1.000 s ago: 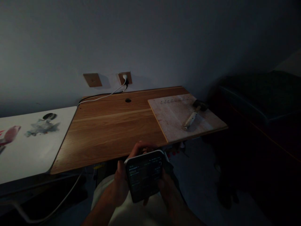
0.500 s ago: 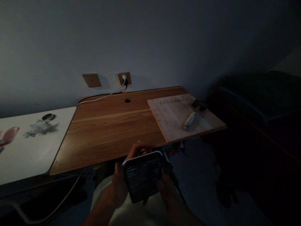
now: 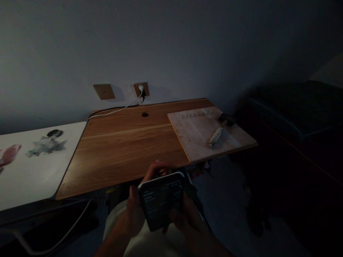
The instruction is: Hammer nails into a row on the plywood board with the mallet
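Note:
A smartphone (image 3: 158, 205) with a dark screen and small lines of text is tilted towards me above my lap. My left hand (image 3: 135, 210) grips its left side, the thumb along the edge and a finger curled over the far top. On the other side my right hand (image 3: 189, 217) holds the phone's right edge, its thumb lying over the lower right of the screen. The fingers behind the phone are mostly hidden. Beyond it, a hammer (image 3: 216, 137) with a dark head and a worn light handle rests on a pale square board (image 3: 187, 139).
The board lies on the right part of a wooden desk (image 3: 118, 153) and overhangs its front edge. A white table (image 3: 32, 182) with a crumpled plastic bag (image 3: 46, 145) adjoins on the left. Cables run from a wall socket (image 3: 141, 89). Dark furniture stands at the right.
My right thumb has moved left from the phone's right edge onto the screen. The phone and my left hand have hardly moved.

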{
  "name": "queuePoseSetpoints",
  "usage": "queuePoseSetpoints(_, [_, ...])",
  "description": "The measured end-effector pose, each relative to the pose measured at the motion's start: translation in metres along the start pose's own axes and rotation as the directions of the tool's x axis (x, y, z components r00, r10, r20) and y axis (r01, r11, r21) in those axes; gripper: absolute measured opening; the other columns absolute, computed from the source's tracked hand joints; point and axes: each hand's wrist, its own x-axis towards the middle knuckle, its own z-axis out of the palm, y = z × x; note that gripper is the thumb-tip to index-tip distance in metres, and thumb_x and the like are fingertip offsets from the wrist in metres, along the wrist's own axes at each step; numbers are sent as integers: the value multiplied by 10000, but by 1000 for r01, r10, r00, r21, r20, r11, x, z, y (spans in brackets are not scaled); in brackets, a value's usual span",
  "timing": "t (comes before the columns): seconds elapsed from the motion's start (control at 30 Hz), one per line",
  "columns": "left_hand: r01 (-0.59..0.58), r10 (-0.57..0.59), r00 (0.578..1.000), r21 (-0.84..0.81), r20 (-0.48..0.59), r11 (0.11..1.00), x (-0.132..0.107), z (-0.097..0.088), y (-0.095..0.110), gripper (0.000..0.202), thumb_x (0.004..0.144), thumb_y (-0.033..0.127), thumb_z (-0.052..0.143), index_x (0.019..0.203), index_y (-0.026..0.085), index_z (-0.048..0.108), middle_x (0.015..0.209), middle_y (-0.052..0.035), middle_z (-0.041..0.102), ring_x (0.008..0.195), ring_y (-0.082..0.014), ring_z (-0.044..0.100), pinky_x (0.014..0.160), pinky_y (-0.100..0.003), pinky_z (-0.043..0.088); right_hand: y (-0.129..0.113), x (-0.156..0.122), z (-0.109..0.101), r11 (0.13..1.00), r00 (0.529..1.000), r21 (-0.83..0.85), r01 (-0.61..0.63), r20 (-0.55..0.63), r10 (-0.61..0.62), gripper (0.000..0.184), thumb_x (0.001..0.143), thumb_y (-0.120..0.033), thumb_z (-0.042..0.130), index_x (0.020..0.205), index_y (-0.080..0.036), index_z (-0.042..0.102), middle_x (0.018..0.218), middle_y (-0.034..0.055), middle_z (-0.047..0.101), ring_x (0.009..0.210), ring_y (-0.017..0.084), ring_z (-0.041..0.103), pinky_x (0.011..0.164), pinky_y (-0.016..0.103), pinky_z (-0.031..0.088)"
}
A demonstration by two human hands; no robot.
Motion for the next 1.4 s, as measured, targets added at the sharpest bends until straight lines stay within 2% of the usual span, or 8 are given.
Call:
queuePoseSetpoints(0.17, [-19, 20, 999, 41, -40, 999, 1, 2, 0, 836, 815, 910, 579, 1232, 195, 705, 1017, -86, 644, 874, -262, 618, 767, -379, 559, 8, 3, -4, 991, 999, -119, 54, 5, -54, 562, 959, -491, 755, 1472, -311, 612, 1299, 96, 710, 1134, 284, 706, 946, 397, 638])
queuePoseSetpoints(0.27, [-34, 38, 998, 63, -60, 997, 3, 3, 1, 846, 801, 918, 588, 1197, 182, 720, 993, -86, 652, 901, -279, 619, 839, -415, 556, 4, 4, -2, 984, 999, -172, 43, 31, -38, 559, 969, -477, 738, 1474, -301, 576, 1308, 94, 705, 1033, 260, 740, 863, 368, 654])
queuePoseSetpoints(0.43, [-42, 43, 999, 63, -9, 997, 4, 3, 1, 853, 816, 918, 569, 1219, 180, 707, 960, -82, 662, 868, -279, 635, 828, -409, 559, -9, 8, 2, 928, 986, -335, 163, 30, -162, 453, 919, -426, 777, 1336, -287, 665, 1144, 63, 749, 1007, 271, 732, 871, 370, 643])
queuePoseSetpoints(0.6, [-65, 66, 998, 96, -7, 993, 3, 3, 4, 810, 836, 897, 575, 1215, 196, 723, 981, -70, 653, 891, -253, 627, 827, -356, 549, 4, 7, -1, 929, 989, -342, 141, -2, -150, 487, 886, -407, 810, 1334, -295, 657, 1115, 67, 757, 944, 274, 753, 762, 353, 663])
queuePoseSetpoints(0.83, [-73, 72, 997, 97, 18, 993, 4, 4, 5, 811, 837, 901, 567, 1199, 190, 713, 992, -71, 628, 898, -253, 598, 821, -348, 529, 3, 6, -3, 917, 989, -372, 143, 16, -148, 500, 903, -390, 805, 1356, -269, 633, 1255, 94, 737, 1127, 299, 729, 955, 411, 636])
queuePoseSetpoints(1.1, [-58, 54, 998, 122, 30, 991, 0, 0, 1, 867, 849, 925, 500, 1273, 187, 661, 1017, -81, 607, 908, -264, 591, 829, -374, 517, -3, 9, 5, 926, 985, -339, 168, 10, -175, 499, 859, -392, 818, 1313, -266, 654, 1113, 75, 753, 931, 274, 755, 755, 352, 662])
queuePoseSetpoints(1.2, [-83, 80, 996, 135, 25, 987, 1, 1, 2, 836, 862, 908, 508, 1244, 185, 679, 988, -71, 595, 893, -255, 580, 828, -369, 519, -10, 12, 9, 922, 980, -342, 184, -6, -198, 472, 853, -351, 808, 1291, -257, 661, 1094, 67, 755, 909, 256, 748, 764, 339, 651])
queuePoseSetpoints(1.4, [-86, 84, 996, 97, 28, 992, 1, -1, 3, 785, 865, 884, 548, 1252, 217, 696, 1011, -65, 610, 890, -240, 586, 808, -342, 529, -34, 20, 15, 941, 964, -212, 263, 89, -249, 359, 869, -269, 758, 1223, -299, 711, 958, -10, 779, 795, 191, 717, 673, 239, 593])
